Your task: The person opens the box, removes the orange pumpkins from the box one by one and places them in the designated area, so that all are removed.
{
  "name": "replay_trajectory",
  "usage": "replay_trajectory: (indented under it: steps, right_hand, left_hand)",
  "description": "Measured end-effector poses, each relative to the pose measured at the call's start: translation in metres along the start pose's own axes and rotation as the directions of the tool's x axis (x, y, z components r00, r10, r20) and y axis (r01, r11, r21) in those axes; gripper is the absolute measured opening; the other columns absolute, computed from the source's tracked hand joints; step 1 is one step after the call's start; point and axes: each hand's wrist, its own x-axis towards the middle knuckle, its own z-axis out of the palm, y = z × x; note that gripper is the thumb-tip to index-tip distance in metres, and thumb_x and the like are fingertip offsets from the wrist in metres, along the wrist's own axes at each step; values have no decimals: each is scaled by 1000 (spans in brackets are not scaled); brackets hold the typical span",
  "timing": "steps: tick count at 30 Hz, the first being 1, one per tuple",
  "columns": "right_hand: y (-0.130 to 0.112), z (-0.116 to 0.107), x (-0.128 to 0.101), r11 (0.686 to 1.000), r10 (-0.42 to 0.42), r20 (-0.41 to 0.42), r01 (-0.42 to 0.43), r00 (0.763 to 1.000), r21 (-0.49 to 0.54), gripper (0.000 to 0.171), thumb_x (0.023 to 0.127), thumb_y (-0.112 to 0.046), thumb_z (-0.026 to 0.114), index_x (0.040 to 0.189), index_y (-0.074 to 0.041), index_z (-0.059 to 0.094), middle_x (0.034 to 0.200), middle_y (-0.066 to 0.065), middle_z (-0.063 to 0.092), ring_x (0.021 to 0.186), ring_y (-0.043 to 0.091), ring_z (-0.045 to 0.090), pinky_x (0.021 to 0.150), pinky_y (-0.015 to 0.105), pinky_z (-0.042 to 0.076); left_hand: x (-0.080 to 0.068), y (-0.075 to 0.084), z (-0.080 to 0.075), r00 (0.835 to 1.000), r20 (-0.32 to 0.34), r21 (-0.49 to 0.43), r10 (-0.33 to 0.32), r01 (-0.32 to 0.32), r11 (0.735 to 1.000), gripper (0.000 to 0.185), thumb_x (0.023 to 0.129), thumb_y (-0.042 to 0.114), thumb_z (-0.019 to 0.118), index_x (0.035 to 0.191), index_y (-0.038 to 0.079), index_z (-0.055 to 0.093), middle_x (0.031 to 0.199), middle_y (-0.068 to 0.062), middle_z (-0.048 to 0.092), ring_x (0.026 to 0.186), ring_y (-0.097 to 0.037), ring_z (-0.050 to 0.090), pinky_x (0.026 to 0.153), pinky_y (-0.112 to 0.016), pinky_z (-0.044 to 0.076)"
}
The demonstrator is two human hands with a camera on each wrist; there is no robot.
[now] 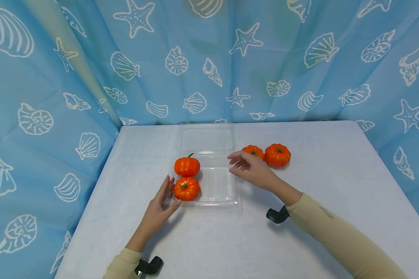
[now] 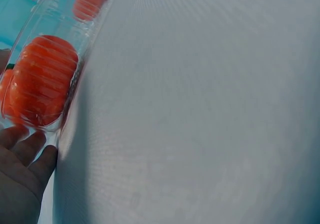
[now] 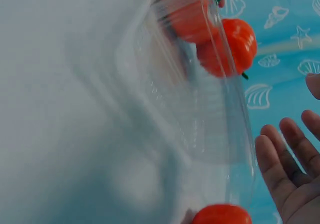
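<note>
A clear plastic clamshell box (image 1: 216, 202) lies with its lid (image 1: 206, 139) folded back behind it. Two small orange pumpkins with green stems fill its left side: a rear pumpkin (image 1: 187, 166) and a front pumpkin (image 1: 186, 188). My left hand (image 1: 155, 213) is at the box's front left corner, its extended fingers (image 2: 27, 149) against or very near the outer wall. Over the box's right edge hovers my right hand (image 1: 253, 170), fingers (image 3: 295, 149) loosely bent and holding nothing. Just behind it are two more pumpkins, one partly hidden (image 1: 254, 151) and one in full view (image 1: 277, 155).
A white cloth covers the table (image 1: 125, 143). Behind it and along both sides hangs a blue curtain (image 1: 209, 62) printed with shells and starfish. Each wrist carries a black camera mount, the left mount (image 1: 149, 266) and the right mount (image 1: 277, 215) both close above the tabletop.
</note>
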Motion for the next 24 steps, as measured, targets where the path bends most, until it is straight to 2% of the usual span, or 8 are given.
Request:
replay_trajectory:
  steps: [5, 10, 18, 24]
  right_hand:
    - [-9, 8, 14, 999, 29, 70, -30, 997, 16, 43, 96, -31, 72, 135, -16, 60, 125, 13, 65, 108, 19, 64, 97, 41, 55]
    - [-16, 16, 27, 1000, 15, 109, -17, 994, 18, 46, 97, -32, 71, 138, -14, 59, 127, 15, 64, 112, 22, 64, 99, 43, 54]
    - [-24, 27, 45, 1000, 31, 126, -30, 992, -9, 40, 98, -33, 70, 135, -19, 61, 126, 10, 65, 112, 21, 63, 96, 39, 56]
    - [-31, 33, 55, 999, 46, 131, -46, 990, -5, 43, 98, -33, 70, 136, -16, 61, 129, 12, 64, 115, 24, 61, 95, 39, 56]
  left_hand:
    - [1, 0, 0, 1000, -1, -3, 1, -1, 1000, 90, 96, 32, 73, 165, 15, 17, 163, -2, 35, 149, -23, 34, 119, -46, 28]
    - [1, 0, 0, 1000, -3, -5, 6, -6, 1000, 90, 96, 31, 73, 164, 14, 17, 163, -3, 35, 149, -24, 34, 119, -47, 27]
    - [1, 0, 0, 1000, -6, -13, 16, -16, 1000, 90, 95, 29, 73, 164, 12, 17, 163, -4, 35, 149, -24, 34, 119, -46, 28]
    - [1, 1, 0, 1000, -6, -16, 17, -17, 1000, 89, 96, 28, 73, 164, 13, 18, 163, -3, 35, 149, -23, 34, 119, -46, 27]
